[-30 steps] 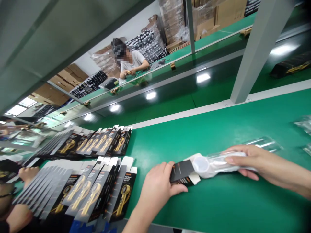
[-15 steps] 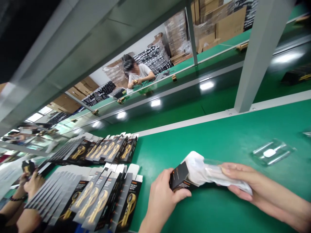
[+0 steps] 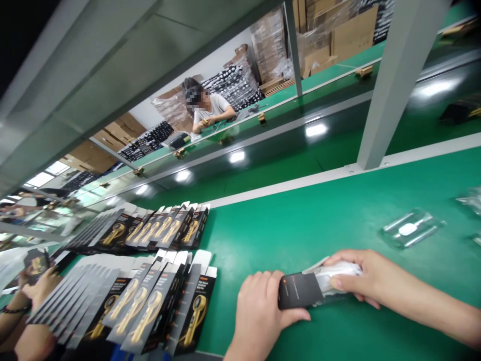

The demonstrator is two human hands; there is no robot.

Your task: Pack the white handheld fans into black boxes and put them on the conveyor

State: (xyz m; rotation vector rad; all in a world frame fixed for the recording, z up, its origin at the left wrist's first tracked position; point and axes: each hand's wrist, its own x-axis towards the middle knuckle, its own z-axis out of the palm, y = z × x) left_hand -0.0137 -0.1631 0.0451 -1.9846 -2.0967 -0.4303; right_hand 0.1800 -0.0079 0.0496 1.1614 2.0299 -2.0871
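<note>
My left hand (image 3: 259, 311) is wrapped round the closed end of a small black box (image 3: 300, 291), which lies tilted low above the green bench. Out of the box's open end, facing right, sticks an item in white and clear wrapping (image 3: 334, 271). My right hand (image 3: 370, 278) grips that wrapped item close to the box's mouth, thumb in front. Most of the item is inside the box, so its shape is hidden. To the left stand rows of black printed boxes (image 3: 197, 311) showing a gold handheld fan, with their top flaps up.
Clear plastic trays (image 3: 411, 229) lie at the right on the green bench (image 3: 285, 220). A grey post (image 3: 391, 85) rises from the bench's back rail, beyond which runs a green conveyor (image 3: 278, 155). At far left, a co-worker's hands (image 3: 43, 288) hold a box; another person (image 3: 212, 108) sits across.
The wrapped item has slid leftward into the box, with my right hand following it towards the box's mouth. My left hand and the box have shifted slightly right.
</note>
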